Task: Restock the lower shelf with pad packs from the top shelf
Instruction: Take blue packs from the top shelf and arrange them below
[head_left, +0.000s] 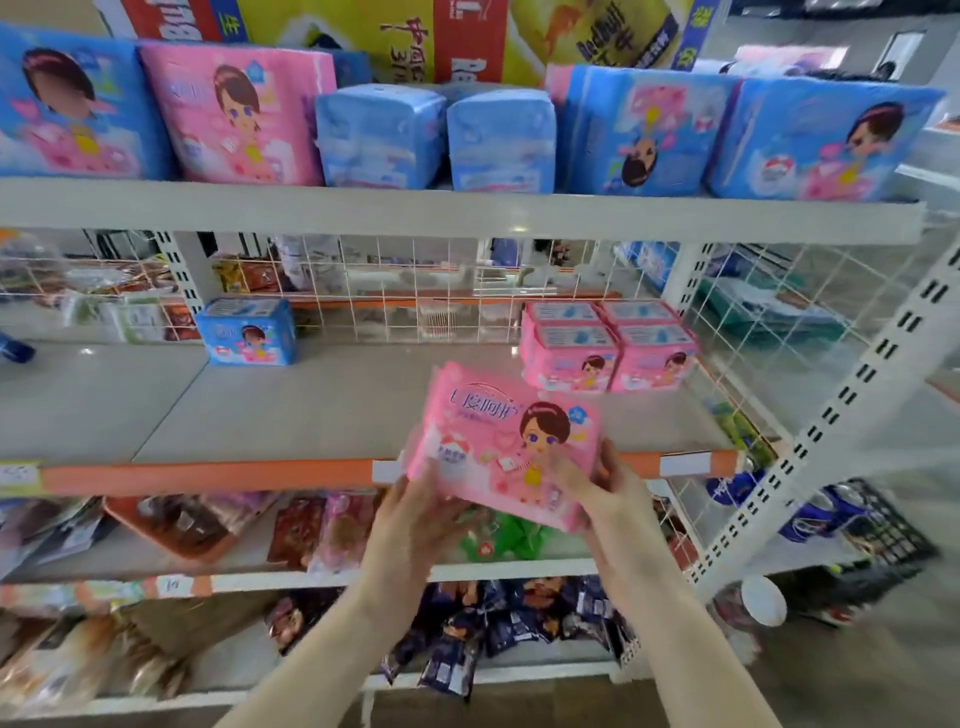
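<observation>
A pink pad pack (501, 441) with a cartoon girl on it is held tilted in front of the lower shelf's orange edge (208, 475). My left hand (415, 512) grips its lower left corner and my right hand (597, 483) grips its lower right side. On the lower shelf (311, 405) stand a blue pack (249, 332) at the back left and a stacked group of pink packs (605, 351) at the right. The top shelf (415, 210) carries a row of blue packs (826, 140) and one pink pack (239, 114).
A white wire grid (415, 280) backs the lower shelf. A slanted white upright (831, 415) runs along the right side. Snack bags (311, 530) fill the shelves below. A black basket (883, 530) sits low on the right. Yellow and red boxes (415, 36) stand behind the top row.
</observation>
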